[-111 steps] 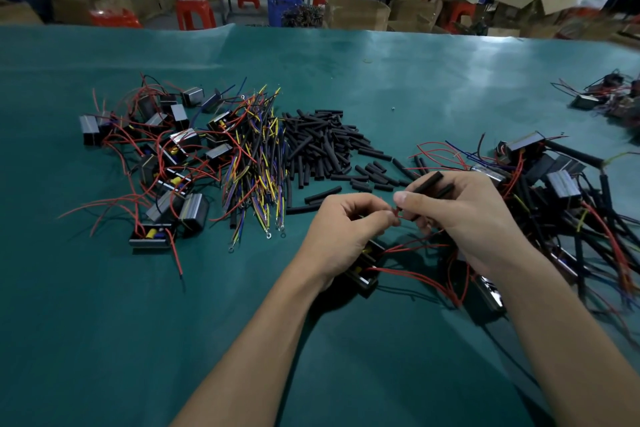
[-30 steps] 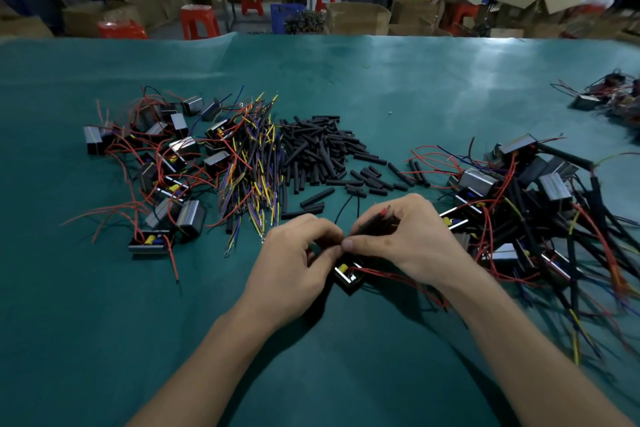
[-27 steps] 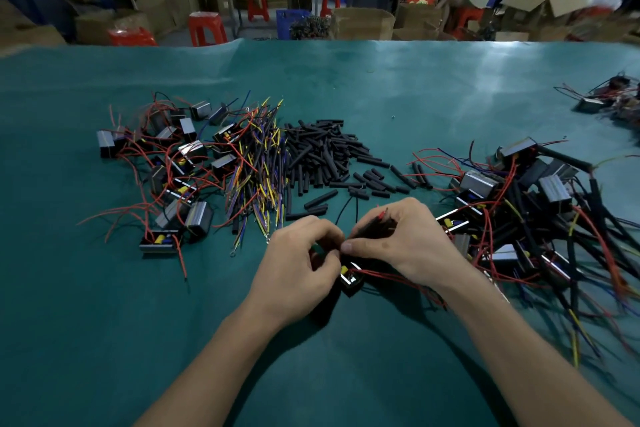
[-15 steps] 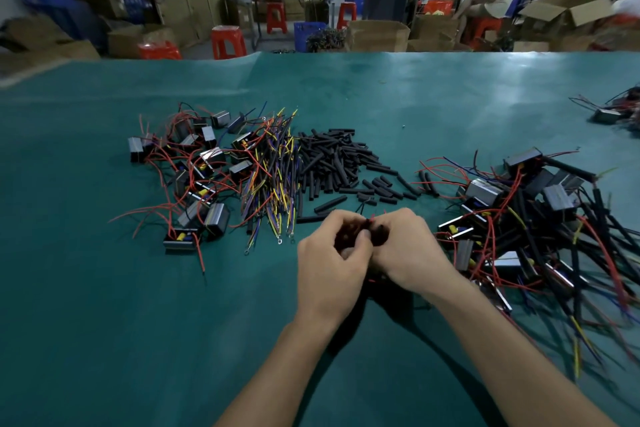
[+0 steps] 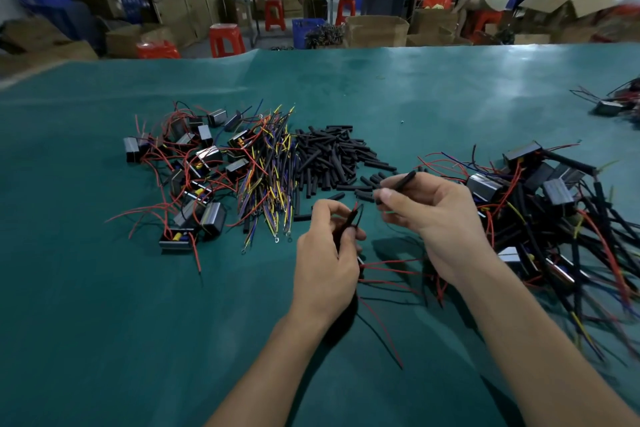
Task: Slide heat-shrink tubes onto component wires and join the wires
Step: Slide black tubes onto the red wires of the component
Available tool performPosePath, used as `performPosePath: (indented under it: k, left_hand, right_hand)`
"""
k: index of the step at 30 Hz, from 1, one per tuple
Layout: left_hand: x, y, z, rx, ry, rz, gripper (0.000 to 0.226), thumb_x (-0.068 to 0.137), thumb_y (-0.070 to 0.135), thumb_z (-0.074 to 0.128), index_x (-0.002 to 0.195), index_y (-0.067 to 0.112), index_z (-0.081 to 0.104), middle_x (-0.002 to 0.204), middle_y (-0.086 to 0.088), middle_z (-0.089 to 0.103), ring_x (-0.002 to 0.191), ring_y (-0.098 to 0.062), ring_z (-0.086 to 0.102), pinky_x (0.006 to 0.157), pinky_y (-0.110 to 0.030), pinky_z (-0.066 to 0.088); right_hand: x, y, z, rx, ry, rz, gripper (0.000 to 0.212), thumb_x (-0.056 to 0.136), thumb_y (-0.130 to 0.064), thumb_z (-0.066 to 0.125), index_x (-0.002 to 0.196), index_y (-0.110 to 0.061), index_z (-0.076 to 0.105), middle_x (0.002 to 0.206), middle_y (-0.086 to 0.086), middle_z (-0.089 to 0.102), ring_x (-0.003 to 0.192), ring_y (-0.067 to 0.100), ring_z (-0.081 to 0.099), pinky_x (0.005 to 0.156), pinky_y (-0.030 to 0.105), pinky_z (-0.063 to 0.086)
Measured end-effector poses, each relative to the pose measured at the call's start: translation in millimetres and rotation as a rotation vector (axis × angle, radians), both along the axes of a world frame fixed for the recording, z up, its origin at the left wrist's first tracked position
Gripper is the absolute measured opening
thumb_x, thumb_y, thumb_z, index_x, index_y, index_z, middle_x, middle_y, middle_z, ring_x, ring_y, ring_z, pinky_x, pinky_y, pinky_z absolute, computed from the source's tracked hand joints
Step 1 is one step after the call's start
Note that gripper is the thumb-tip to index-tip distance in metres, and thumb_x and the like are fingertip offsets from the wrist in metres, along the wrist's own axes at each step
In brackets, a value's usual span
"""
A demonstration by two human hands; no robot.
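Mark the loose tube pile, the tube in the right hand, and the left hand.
tube pile (image 5: 330, 158): head view, middle of the heap.
held tube (image 5: 403, 179): head view, mid-length.
left hand (image 5: 325, 253): head view, back of hand.

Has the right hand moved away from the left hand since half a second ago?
Yes. The right hand, holding a black tube, has gone up and to the right, toward the loose tube pile. It no longer touches the left hand.
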State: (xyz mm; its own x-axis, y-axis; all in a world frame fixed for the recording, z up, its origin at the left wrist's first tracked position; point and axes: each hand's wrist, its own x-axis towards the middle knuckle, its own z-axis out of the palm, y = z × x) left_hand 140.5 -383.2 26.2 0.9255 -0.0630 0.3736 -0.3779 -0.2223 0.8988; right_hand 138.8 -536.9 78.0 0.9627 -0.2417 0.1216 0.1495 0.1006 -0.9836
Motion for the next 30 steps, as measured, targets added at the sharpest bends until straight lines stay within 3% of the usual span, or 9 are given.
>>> performPosePath:
  k: [7, 13, 17, 24, 30]
  left_hand:
    - [1, -1, 1, 0.027, -0.05, -0.039, 0.031, 0.095, 0.006, 0.052, 0.104, 0.035, 0.06, 0.082, 0.013, 0.069, 0.065, -0.015, 0.063, 0.06, -0.028, 0.053]
    - [3, -1, -1, -0.001, -0.002, -0.027, 0.024, 0.096, 0.01, 0.052, 0.105, 0.03, 0.064, 0.08, 0.014, 0.069, 0.059, -0.009, 0.059, 0.057, -0.034, 0.056]
    - [3, -1, 0, 0.007, -0.01, -0.022, 0.024, 0.096, 0.01, 0.053, 0.103, 0.03, 0.066, 0.079, 0.014, 0.069, 0.059, -0.017, 0.059, 0.055, -0.037, 0.054]
    - [3, -1, 0, -0.023, 0.027, -0.023, 0.025, 0.096, 0.009, 0.053, 0.105, 0.026, 0.07, 0.078, 0.012, 0.069, 0.051, -0.006, 0.056, 0.052, -0.037, 0.054]
    - [2, -1, 2, -0.014, 0.002, -0.014, 0.028, 0.093, 0.01, 0.057, 0.107, 0.028, 0.074, 0.083, 0.009, 0.072, 0.071, -0.007, 0.065, 0.07, -0.029, 0.054]
  right_hand:
    - [0, 12, -4, 0.112, 0.007, 0.029, 0.006, 0.087, 0.002, 0.072, 0.093, -0.002, 0.073, 0.088, 0.016, 0.075, 0.083, 0.024, 0.071, 0.075, 0.03, 0.062]
    - [-2, 5, 3, 0.273, -0.014, 0.049, 0.021, 0.073, -0.013, 0.078, 0.092, -0.006, 0.073, 0.088, 0.015, 0.075, 0.082, 0.026, 0.074, 0.078, 0.033, 0.062]
    - [-4, 10, 3, 0.118, -0.03, 0.075, 0.02, 0.069, -0.018, 0.08, 0.086, -0.009, 0.076, 0.089, 0.018, 0.074, 0.084, 0.025, 0.071, 0.079, 0.034, 0.063]
    - [-4, 8, 1, 0.105, -0.014, 0.062, 0.015, 0.07, -0.014, 0.079, 0.084, -0.008, 0.076, 0.087, 0.018, 0.075, 0.08, 0.025, 0.072, 0.074, 0.034, 0.063]
    - [-3, 7, 2, 0.112, -0.013, 0.091, 0.014, 0.065, -0.015, 0.083, 0.078, -0.011, 0.08, 0.084, 0.017, 0.074, 0.08, 0.025, 0.072, 0.074, 0.031, 0.061]
